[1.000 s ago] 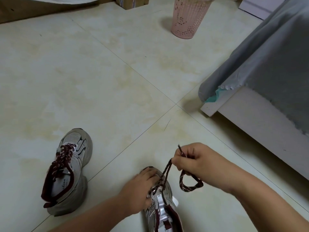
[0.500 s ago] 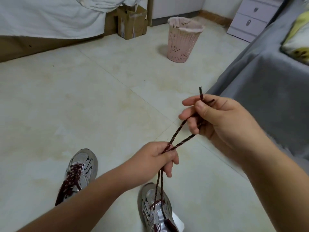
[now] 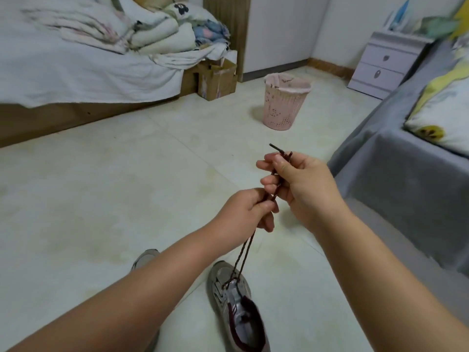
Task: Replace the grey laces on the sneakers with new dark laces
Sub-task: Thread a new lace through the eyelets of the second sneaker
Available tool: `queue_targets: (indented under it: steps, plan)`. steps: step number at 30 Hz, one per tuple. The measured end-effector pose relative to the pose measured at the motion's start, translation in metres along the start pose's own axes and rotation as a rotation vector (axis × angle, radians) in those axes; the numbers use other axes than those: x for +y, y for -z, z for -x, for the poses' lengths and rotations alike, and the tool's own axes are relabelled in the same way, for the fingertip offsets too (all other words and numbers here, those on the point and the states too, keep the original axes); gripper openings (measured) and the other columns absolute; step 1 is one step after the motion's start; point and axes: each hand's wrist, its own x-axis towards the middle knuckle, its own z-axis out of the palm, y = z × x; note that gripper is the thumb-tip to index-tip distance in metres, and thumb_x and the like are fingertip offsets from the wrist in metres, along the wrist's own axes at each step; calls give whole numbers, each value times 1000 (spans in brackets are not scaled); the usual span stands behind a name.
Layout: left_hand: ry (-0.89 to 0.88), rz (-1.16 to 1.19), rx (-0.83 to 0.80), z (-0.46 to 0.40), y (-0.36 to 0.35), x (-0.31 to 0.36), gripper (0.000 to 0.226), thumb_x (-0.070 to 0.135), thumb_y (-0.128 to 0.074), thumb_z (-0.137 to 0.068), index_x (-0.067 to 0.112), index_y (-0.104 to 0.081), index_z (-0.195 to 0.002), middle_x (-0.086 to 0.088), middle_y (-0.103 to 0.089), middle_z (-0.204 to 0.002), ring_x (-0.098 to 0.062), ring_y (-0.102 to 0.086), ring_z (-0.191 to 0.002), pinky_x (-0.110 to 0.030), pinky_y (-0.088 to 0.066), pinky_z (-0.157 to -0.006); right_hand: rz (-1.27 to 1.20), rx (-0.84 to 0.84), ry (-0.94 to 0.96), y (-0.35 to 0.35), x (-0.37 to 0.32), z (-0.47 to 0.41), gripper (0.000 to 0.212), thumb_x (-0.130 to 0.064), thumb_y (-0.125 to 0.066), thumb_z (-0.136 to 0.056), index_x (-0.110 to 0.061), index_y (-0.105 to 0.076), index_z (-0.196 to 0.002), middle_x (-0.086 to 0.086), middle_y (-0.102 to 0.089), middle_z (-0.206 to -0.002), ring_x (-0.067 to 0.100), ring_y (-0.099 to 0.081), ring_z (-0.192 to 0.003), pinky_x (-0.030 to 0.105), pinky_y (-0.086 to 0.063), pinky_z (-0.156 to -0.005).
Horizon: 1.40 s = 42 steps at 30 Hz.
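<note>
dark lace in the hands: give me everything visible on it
The dark lace is a thin braided cord, maroon with lighter flecks. Two strands rise side by side, taut, from the toe-end eyelets of the grey sneaker on the floor. They pass through the left hand, which pinches them, then run on to the right hand, which grips them near the ends. One dark stiff tip sticks out above the right fingers. Only the lowest eyelets look threaded.

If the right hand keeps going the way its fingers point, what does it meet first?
The right hand points left, fingers curled on the dark lace; beyond looks like bare floor, though depth is unclear.
</note>
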Motion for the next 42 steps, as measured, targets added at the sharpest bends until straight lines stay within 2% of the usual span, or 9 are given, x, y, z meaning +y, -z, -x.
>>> queue_targets:
  steps: [3,7,10,13,16,21,26,33,42]
  plan:
    - [31,-81,33,-1,4,-5,26,7,-43,-93,16,-56,-72,3,-63,-68,-3,-61,-65,-18,-47,-74,57,-39,-6,0,2,1,10,-4,-51,-93,-10,-59,-94,6,-64,-91,10,-61,-56,21,-55,-62]
    - [41,-105,134,-7,10,-5,27,9,-45,-93,16,-58,-70,3,-57,-71,4,-51,-62,-11,-38,-65,377,126,-65,16,22,-9,56,3,-52,-85,-20,-39,-135,5,-45,-114,24,-58,-97,36,-53,-82]
    - [97,-5,226,-12,18,-9,32,10,-42,-95,18,-58,-68,1,-55,-72,-9,-51,-70,-24,-40,-69,505,210,-183,26,57,-12,69,9,-44,-86,-21,-26,-144,8,-43,-131,16,-53,-88,36,-51,-80]
    - [105,67,229,-14,21,-15,33,10,-40,-96,17,-59,-70,3,-54,-70,-9,-53,-67,-24,-42,-66,724,-156,-257,22,106,-2,60,3,-48,-90,-18,-32,-143,3,-37,-145,12,-48,-105,25,-46,-85]
    - [102,125,226,-15,21,-20,32,11,-40,-97,16,-59,-71,4,-56,-74,-9,-55,-70,-21,-43,-63,807,-268,-238,12,139,-2,16,-11,-55,-90,-8,-64,-104,4,-63,-105,14,-55,-93,32,-46,-92]
    - [119,264,357,-17,34,-20,28,13,-42,-97,17,-62,-78,5,-62,-81,-9,-59,-72,-21,-46,-61,754,-111,-68,21,120,-13,19,-12,-57,-89,-7,-65,-72,5,-68,-72,20,-63,-73,34,-50,-79]
    - [55,452,444,-19,40,1,26,12,-41,-98,13,-62,-83,3,-62,-64,-6,-56,-50,-18,-48,-50,227,-24,-24,9,78,-12,27,-4,-44,-95,-9,-58,-73,0,-54,-49,16,-52,-51,31,-51,-66]
    - [-18,271,464,-14,43,19,31,18,-38,-98,17,-64,-81,5,-56,-56,-6,-43,-44,-17,-36,-45,169,39,203,-16,43,-3,28,-10,-42,-97,-16,-58,-74,-6,-41,-41,7,-38,-42,24,-47,-51]
    - [-108,145,260,-9,34,32,22,15,-50,-94,18,-71,-87,-15,-66,-78,-19,-58,-61,-39,-57,-68,221,17,175,-25,34,-5,32,-10,-43,-96,-11,-60,-69,0,-45,-45,8,-42,-42,28,-44,-51]
